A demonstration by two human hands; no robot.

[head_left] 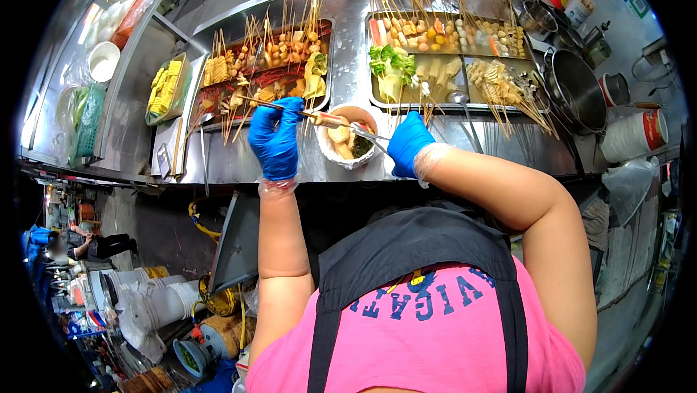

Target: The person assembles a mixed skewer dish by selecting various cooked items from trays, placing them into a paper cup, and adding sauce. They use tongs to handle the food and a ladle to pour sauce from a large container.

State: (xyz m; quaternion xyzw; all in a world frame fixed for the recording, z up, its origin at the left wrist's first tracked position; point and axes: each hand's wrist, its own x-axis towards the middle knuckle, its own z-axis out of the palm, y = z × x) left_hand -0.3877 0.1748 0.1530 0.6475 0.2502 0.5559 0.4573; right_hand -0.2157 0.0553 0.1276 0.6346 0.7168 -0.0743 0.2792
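My left hand (276, 139), in a blue glove, is closed round a wooden skewer (308, 114) that points right. Pieces of food (330, 119) on its far end hang above a round bowl (328, 152) lined with plastic. Inside the bowl are pale food chunks (338, 134) and some dark green leafy food (361, 147). My right hand (409, 144), also gloved in blue, grips what look like metal scissors (369, 134). Their blades reach left over the bowl, close to the food on the skewer. The handles are hidden in the glove.
Two divided steel trays of skewered food stand behind the bowl, one with reddish broth (332, 51), one (372, 99) with leafy greens. A container of yellow food (165, 88) is left; a black pot (577, 91) is right. The steel counter's front edge (465, 177) runs before me.
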